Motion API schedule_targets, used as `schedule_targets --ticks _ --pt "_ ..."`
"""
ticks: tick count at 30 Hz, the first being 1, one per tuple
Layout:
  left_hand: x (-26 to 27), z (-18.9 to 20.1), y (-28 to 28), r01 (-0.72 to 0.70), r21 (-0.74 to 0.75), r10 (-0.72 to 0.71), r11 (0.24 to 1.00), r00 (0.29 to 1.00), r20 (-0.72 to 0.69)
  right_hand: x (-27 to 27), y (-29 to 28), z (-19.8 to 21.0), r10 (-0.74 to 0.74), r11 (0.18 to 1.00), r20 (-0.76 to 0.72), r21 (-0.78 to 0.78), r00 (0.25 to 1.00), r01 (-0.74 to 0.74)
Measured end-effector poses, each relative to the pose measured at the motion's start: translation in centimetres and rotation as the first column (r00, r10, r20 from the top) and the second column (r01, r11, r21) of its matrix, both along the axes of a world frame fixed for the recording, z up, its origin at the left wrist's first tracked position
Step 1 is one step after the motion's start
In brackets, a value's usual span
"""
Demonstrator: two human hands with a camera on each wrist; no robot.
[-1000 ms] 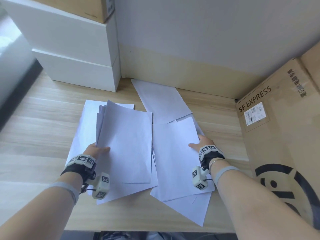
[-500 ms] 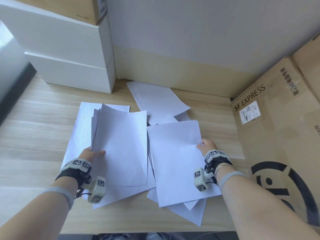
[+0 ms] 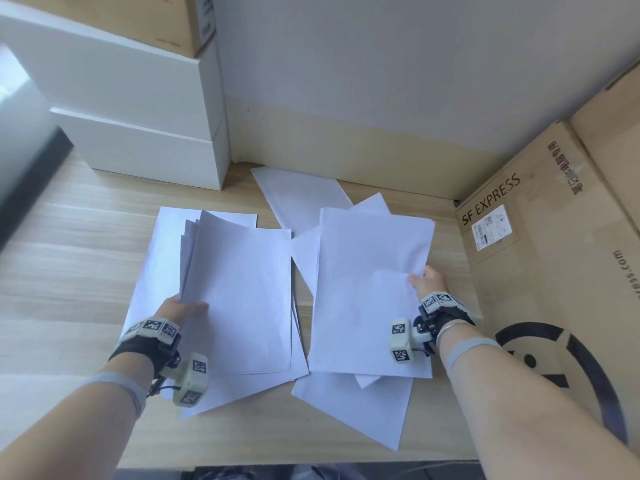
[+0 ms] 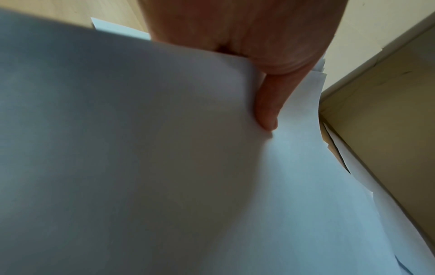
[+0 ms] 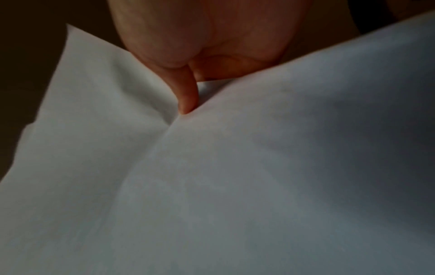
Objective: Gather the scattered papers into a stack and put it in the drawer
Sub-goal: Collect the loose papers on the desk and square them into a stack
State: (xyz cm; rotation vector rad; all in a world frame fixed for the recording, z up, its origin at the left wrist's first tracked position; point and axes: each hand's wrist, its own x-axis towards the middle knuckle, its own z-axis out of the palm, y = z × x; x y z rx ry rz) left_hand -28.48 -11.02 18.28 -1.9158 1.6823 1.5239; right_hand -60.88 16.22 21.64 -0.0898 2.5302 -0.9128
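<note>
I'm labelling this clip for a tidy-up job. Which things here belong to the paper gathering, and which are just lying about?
Part of the job:
left hand holding its sheaf
right hand pinching a sheet
loose sheets by the wall

Lying about:
SF Express carton
white boxes
brown box on top

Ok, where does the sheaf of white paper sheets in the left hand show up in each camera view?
Head: the fanned sheaf of white paper sheets sits left of centre, its near left edge pinched by the left hand.
Left wrist: the sheaf fills most of the frame, the thumb on top.
Right wrist: not identifiable; only the white sheet in the right hand shows.
Shared landmark: the thumb on the sheaf.
</note>
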Motion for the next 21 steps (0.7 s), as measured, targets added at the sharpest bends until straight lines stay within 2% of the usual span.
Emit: schedule_targets --ticks 5,8,11,15,19,21 --pt "-0.1 -0.3 0.1 0.006 0.005 -0.006 1.000 1.000 -0.018 3.3 -5.2 -0.6 0.213 0.972 0.085 0.082 0.973 -0.220" --pt "-0.1 -0.3 0.1 0.035 0.028 -0.034 0.999 0.999 -0.021 5.7 -8.2 -1.7 0.322 0.921 0.178 0.168 0.930 -0.351" --pt "-0.1 -0.8 -0.4 0.061 0.047 -0.061 0.997 0.998 -0.004 8.1 -10.8 -2.4 0.406 0.878 0.257 0.156 0.877 -0.452" --pt "-0.2 -1.2 -0.6 0.056 0.037 -0.056 0.998 0.998 -0.010 10.5 -13.4 -3.3 0.477 0.833 0.294 0.149 0.828 -0.532" --pt "0.0 -1.3 -0.9 0.047 0.043 -0.045 0.998 0.998 -0.042 11.9 -15.3 -4.1 0.543 0.788 0.266 0.169 0.797 -0.593" --pt "0.3 -1.9 -1.2 0.058 0.017 -0.058 0.998 0.998 -0.018 12.2 -16.0 -4.4 0.590 0.733 0.285 0.202 0.755 -0.650"
